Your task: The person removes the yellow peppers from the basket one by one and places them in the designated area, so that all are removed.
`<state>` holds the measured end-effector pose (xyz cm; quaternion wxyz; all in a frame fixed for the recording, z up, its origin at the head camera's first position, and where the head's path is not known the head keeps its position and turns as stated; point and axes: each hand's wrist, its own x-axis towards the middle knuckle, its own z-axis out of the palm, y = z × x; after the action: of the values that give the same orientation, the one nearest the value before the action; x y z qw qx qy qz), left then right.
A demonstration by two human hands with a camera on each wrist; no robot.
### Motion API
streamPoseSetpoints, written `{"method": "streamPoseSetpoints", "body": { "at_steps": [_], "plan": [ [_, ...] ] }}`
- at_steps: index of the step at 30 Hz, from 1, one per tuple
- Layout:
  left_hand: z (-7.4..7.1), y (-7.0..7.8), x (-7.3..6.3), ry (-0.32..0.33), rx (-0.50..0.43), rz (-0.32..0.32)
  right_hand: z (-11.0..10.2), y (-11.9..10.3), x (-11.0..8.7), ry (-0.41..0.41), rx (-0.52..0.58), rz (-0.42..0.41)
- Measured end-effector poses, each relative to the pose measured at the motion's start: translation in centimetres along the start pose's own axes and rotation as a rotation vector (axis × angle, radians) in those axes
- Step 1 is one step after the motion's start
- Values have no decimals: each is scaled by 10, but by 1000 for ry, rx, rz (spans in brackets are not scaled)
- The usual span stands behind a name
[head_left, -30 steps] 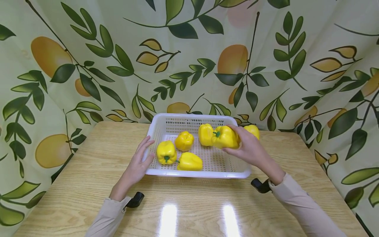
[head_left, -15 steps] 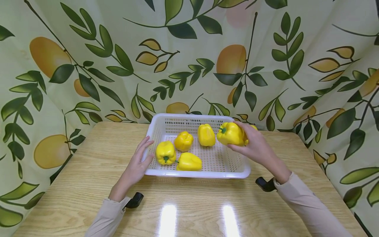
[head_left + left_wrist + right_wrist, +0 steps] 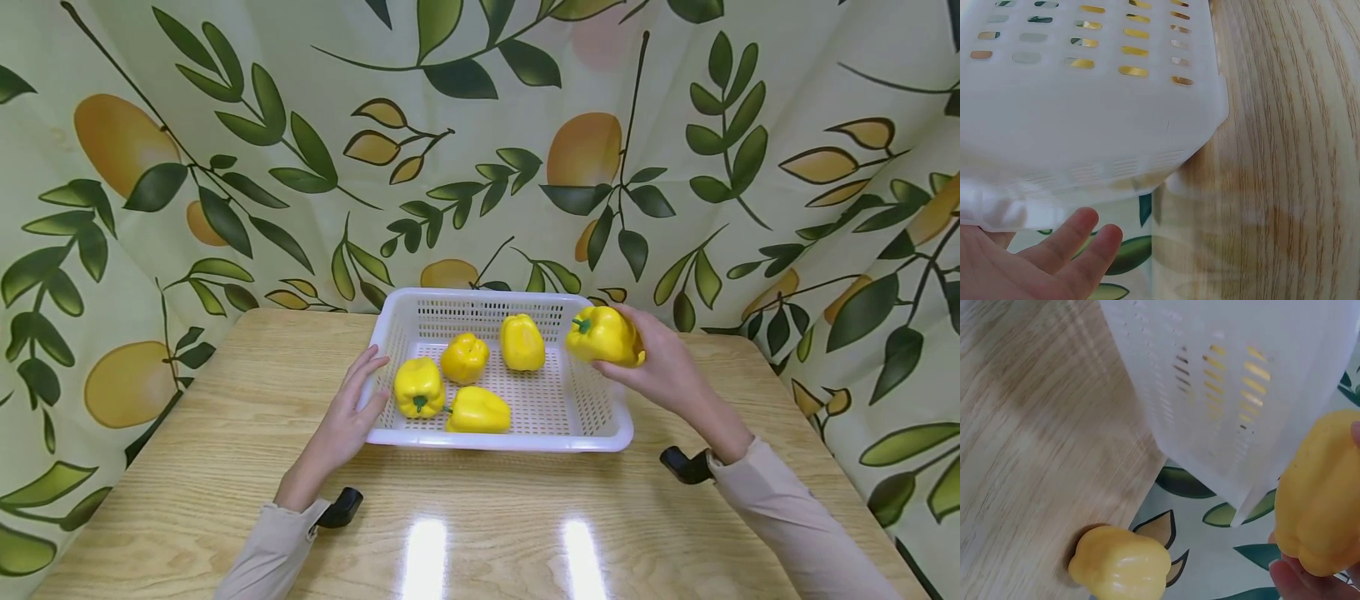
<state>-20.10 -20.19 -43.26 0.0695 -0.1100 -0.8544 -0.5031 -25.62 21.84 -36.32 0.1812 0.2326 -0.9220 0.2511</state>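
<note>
Shifted rightward, your right hand point(image 3: 660, 360) curls its fingers round a yellow pepper point(image 3: 600, 335) above the right rim of the basket point(image 3: 495, 442), leaving four peppers point(image 3: 466, 358) inside, your left hand point(image 3: 348, 412) loose-fingered at the left rim

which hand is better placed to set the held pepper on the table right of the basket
Probably the right hand: it holds the pepper at the right end of the basket, near the table there; the left hand is at the left end.
</note>
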Motion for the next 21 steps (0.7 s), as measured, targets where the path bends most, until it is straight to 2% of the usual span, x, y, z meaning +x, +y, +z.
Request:
{"method": "streamPoseSetpoints", "body": {
  "at_steps": [7, 21],
  "plan": [
    [0, -1, 0, 12, -8, 32, -3, 6, 0, 0, 0, 34],
    [-1, 0, 0, 8, -11, 25, -8, 19, -3, 9, 4, 83]
  ]
}}
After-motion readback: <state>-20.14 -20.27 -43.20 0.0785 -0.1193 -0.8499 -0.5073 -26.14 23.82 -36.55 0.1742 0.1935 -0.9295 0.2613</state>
